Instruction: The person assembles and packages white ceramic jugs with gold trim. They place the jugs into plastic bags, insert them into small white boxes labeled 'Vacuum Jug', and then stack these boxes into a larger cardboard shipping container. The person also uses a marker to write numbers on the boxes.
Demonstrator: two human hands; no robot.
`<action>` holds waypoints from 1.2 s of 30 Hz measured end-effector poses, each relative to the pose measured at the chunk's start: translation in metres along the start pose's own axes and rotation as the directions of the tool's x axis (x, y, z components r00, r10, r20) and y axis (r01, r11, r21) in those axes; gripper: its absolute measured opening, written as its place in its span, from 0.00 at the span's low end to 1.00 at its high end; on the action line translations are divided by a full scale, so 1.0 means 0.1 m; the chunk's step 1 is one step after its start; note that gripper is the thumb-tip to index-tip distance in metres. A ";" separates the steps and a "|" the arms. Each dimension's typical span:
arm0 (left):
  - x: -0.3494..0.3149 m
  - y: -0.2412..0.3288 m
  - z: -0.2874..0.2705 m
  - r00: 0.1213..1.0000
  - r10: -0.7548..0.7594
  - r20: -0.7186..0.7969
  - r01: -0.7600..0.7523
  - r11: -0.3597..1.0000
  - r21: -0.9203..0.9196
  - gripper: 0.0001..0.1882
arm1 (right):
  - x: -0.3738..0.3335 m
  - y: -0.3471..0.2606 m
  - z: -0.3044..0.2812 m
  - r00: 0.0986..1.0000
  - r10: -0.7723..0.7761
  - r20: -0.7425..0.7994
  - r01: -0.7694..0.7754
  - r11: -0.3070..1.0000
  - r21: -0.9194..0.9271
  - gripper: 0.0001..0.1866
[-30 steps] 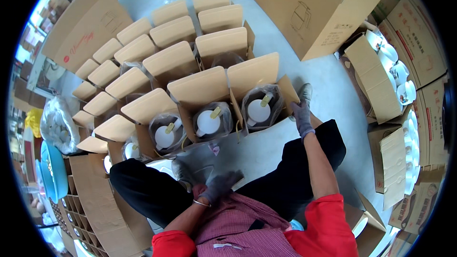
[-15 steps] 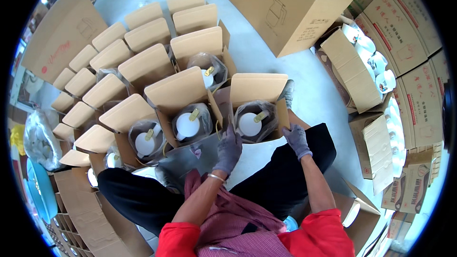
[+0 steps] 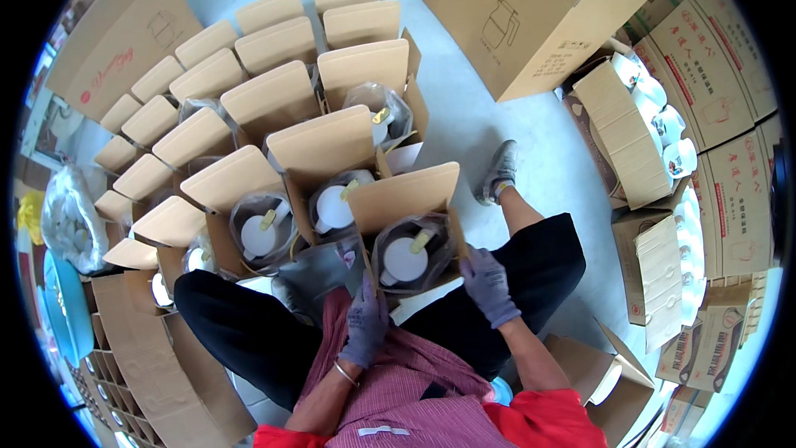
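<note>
Grey-gloved, my left hand (image 3: pixel 365 328) and right hand (image 3: pixel 491 289), partly closed, hold opposite sides of an open brown cardboard box (image 3: pixel 406 197). Drawn lapward since a half-second ago, it sits between my knees, apparently easier to work on.

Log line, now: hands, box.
held: open brown cardboard box | left grey-gloved hand: left side | right grey-gloved hand: right side | contents: white round-topped vessel in clear plastic bag

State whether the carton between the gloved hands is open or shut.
The carton is open: its top flap stands raised, and a white jug in a plastic bag shows inside.
</note>
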State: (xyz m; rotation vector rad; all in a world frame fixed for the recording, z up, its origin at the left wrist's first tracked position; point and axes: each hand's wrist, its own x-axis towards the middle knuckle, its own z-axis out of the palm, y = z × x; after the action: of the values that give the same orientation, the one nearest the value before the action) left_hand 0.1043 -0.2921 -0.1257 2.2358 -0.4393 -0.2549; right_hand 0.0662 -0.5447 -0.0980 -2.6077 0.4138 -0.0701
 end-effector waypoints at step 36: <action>0.22 -0.26 0.29 0.947 0.229 0.224 -0.303 0.866 0.398 0.41 | 0.37 0.17 -0.06 0.667 -0.394 0.633 0.714 0.579 -0.392 0.39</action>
State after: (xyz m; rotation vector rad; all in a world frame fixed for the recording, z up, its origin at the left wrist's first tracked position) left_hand 0.1212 -0.3059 -0.1651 2.5497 -0.9726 -0.2181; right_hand 0.0964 -0.5726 -0.1017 -3.1315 -0.7688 0.6040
